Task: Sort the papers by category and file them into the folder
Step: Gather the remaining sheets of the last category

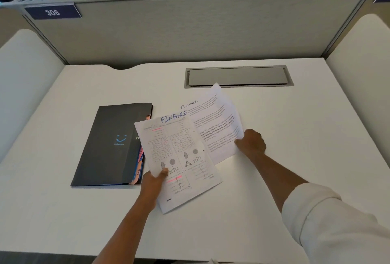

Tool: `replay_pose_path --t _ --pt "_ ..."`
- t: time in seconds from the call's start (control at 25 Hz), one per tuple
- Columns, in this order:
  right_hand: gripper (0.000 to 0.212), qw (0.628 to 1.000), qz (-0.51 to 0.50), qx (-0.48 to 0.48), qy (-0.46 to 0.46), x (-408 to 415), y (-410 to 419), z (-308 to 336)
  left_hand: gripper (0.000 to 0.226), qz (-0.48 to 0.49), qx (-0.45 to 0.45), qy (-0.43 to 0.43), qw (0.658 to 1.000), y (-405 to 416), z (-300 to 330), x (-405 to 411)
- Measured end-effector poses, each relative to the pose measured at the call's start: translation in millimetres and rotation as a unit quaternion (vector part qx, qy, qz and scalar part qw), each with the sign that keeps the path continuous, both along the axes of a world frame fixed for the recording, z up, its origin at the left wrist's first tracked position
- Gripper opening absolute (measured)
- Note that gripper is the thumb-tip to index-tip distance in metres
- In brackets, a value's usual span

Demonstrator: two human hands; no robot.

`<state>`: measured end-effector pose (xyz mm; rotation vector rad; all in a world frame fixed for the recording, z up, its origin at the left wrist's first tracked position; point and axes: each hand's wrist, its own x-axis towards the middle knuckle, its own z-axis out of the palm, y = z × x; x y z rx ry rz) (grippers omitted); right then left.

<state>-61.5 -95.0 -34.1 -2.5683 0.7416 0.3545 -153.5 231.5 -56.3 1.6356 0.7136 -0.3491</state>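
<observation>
We hold two FINANCE sheets above the desk [274, 158]: left hand [153, 181] pinches the table sheet [177, 158], right hand [252, 142] grips the text sheet [217, 120]. The folder [109, 145] lies just left, nearest our left fingers [163, 172], long axis running away from us.

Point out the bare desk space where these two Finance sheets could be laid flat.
Bare desk lies right of the right hand, out to the side panel, and along the near edge between the forearms. A strip is free behind the black folder. The middle is crowded: the folder, both Finance sheets, and the left hand.
</observation>
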Motion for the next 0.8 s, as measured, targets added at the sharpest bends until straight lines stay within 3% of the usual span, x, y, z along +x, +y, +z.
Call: replay_pose_path --t 0.12,0.32,0.56,0.68,0.8 --pt "0.017 0.978 -0.109 0.167 -0.065 -21.2 -19.9 2.0 0.030 -0.007 -0.014 -0.003 1.000 -0.4 0.1 -2.9" --pt "0.023 0.873 -0.266 0.383 -0.144 -65.6 -46.3 11.5 0.026 -0.024 -0.050 0.000 0.998 -8.3 1.2 -6.5" --pt "0.026 0.755 -0.316 0.551 -0.164 -104.3 -33.2 32.5 0.023 -0.054 -0.070 -0.015 0.996 -26.2 5.1 -10.6" --pt "0.025 0.746 -0.306 0.573 -0.144 -116.7 -16.1 35.9 0.023 -0.063 -0.075 -0.018 0.995 -35.8 8.5 -10.7" --pt "0.026 0.782 -0.265 0.556 -0.101 -130.8 7.9 31.6 0.025 -0.069 -0.104 -0.028 0.992 -45.4 13.5 -13.9"
